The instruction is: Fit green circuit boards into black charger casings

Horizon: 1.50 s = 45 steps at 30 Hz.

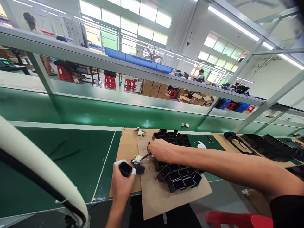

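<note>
My left hand (123, 180), with white coverings on its fingertips, is closed around a small black open-topped box (125, 169). My right hand (158, 149) grips a slim screwdriver-like tool (146, 156) with a dark and red handle, its thin tip pointing down to the left. By the tip is a small white-and-yellow electronic part (136, 159) with wires. A flat black piece (140, 169), slightly blurred, is just right of my left hand. Many similar black boxes (178, 184) stand close together on the cardboard under my right forearm, which hides some of them.
Brown cardboard (154, 202) covers part of the green bench (71, 164). Another electronic part (141, 133) lies farther back. A thick white hose (47, 161) crosses the left side. More black boxes (273, 148) stand at right, below a metal-framed shelf (133, 68).
</note>
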Available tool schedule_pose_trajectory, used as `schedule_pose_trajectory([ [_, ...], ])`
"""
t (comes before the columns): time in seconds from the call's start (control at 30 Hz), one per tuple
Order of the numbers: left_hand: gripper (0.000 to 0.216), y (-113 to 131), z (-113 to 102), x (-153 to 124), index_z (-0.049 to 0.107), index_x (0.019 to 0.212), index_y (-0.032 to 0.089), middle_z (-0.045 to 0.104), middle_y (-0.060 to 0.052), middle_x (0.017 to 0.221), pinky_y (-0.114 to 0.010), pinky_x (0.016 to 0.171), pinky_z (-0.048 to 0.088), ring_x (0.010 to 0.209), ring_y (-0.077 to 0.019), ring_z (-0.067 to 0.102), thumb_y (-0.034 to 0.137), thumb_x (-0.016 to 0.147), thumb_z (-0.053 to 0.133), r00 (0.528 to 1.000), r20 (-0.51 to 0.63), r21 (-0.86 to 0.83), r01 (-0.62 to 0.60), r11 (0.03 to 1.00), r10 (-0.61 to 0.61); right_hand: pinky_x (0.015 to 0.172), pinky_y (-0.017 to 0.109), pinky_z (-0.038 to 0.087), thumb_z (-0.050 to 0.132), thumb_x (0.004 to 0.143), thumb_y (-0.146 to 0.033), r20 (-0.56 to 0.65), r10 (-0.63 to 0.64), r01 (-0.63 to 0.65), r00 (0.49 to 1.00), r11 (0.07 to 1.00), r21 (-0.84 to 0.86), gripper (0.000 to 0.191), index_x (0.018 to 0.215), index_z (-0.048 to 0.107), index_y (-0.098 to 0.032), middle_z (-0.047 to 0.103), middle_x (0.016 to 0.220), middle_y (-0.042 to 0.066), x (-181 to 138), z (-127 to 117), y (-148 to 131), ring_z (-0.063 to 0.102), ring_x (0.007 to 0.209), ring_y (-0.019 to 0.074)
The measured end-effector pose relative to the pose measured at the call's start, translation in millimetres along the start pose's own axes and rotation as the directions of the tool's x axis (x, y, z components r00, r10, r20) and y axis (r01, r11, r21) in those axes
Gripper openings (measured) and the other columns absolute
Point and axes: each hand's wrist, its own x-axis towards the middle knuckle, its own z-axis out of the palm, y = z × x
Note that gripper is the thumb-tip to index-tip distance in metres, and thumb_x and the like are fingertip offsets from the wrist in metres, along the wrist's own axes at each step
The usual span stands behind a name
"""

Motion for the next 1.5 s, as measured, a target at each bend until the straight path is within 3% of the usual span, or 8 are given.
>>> schedule_pose_trajectory([
  [0.3,0.046,-6.9,3.1,-1.7,0.052,0.123,0.029,0.071,-0.004,0.109,-0.050,0.091,0.063,0.098,-0.0304,0.076,0.045,0.087,0.076,1.000,0.000,-0.010,0.024,1.000,-0.024,0.098,0.042,0.063,0.071,0.109,-0.032,-0.139,0.196,-0.174,0.971,0.972,0.156,0.020,0.103,0.082,-0.016,0.080,0.110,0.013,-87.2,5.6,63.6,0.079,0.105,0.0301],
  [0.4,0.059,-7.4,4.7,-1.1,0.040,0.126,0.030,0.065,-0.005,0.116,-0.053,0.097,0.063,0.105,-0.0309,0.074,0.049,0.086,0.079,0.999,-0.038,-0.021,0.033,0.999,-0.034,0.098,0.043,0.064,0.048,0.119,-0.046,-0.226,0.348,-0.277,0.910,0.915,0.294,0.041,0.119,0.082,-0.021,0.078,0.124,0.014,-156.9,76.0,103.0,0.078,0.111,0.0299],
  [0.5,0.067,-9.4,5.5,1.1,0.035,0.123,0.031,0.061,-0.007,0.119,-0.058,0.104,0.061,0.112,-0.0331,0.071,0.051,0.082,0.083,0.998,-0.048,-0.032,0.041,0.999,-0.043,0.109,0.043,0.063,0.055,0.111,-0.049,-0.379,0.685,-0.304,0.623,0.658,0.689,0.037,0.129,0.080,-0.028,0.079,0.134,0.012,-220.4,185.5,131.3,0.077,0.126,0.0322],
  [0.6,0.073,-15.9,7.5,5.0,0.037,0.122,0.031,0.062,-0.005,0.118,-0.063,0.109,0.059,0.108,-0.0328,0.071,0.054,0.076,0.088,0.998,-0.023,-0.049,0.058,0.997,-0.060,0.075,0.044,0.069,0.050,0.101,-0.043,-0.316,0.833,-0.438,0.455,0.518,0.734,0.036,0.112,0.080,-0.027,0.080,0.110,0.015,-257.6,286.7,148.0,0.082,0.089,0.0342],
  [0.97,0.083,0.7,18.4,7.2,0.054,0.120,0.031,0.065,-0.002,0.113,-0.057,0.110,0.061,0.114,-0.0339,0.071,0.055,0.058,0.103,0.986,-0.122,-0.038,0.109,0.993,-0.113,0.092,0.069,0.066,0.063,0.077,-0.047,-0.265,0.850,-0.424,0.454,0.468,0.775,0.016,0.082,0.066,-0.033,0.080,0.103,0.016,-207.6,391.9,213.5,0.081,0.103,0.0495],
  [1.17,0.067,-11.5,4.5,5.3,0.068,0.123,0.028,0.060,-0.004,0.123,-0.072,0.127,0.047,0.123,-0.0384,0.068,0.063,0.072,0.093,0.979,-0.203,0.199,0.075,0.977,-0.034,0.074,0.059,0.061,0.074,0.082,-0.046,-0.295,0.835,-0.315,0.465,0.467,0.826,0.024,0.106,0.074,-0.049,0.085,0.125,0.012,-172.6,309.9,268.2,0.082,0.104,0.0452],
  [1.33,0.072,-6.4,11.2,34.8,0.068,0.127,0.027,0.069,-0.007,0.126,-0.072,0.121,0.054,0.124,-0.0408,0.073,0.061,0.069,0.095,0.977,-0.126,0.106,0.185,0.977,-0.172,0.109,0.051,0.059,0.050,0.115,-0.047,-0.494,0.300,0.027,0.816,0.834,0.551,0.028,0.114,0.067,-0.024,0.078,0.128,0.015,-38.0,135.6,239.3,0.074,0.122,0.0323],
  [1.5,0.060,8.1,27.4,85.1,0.070,0.122,0.025,0.069,-0.010,0.128,-0.067,0.117,0.058,0.124,-0.0390,0.074,0.059,0.076,0.088,0.994,0.026,0.199,0.096,0.975,-0.103,0.105,0.045,0.061,0.076,0.108,-0.047,-0.317,0.021,0.123,0.948,0.896,0.428,0.036,0.124,0.073,-0.016,0.078,0.128,0.013,122.3,52.1,166.6,0.075,0.118,0.0284],
])
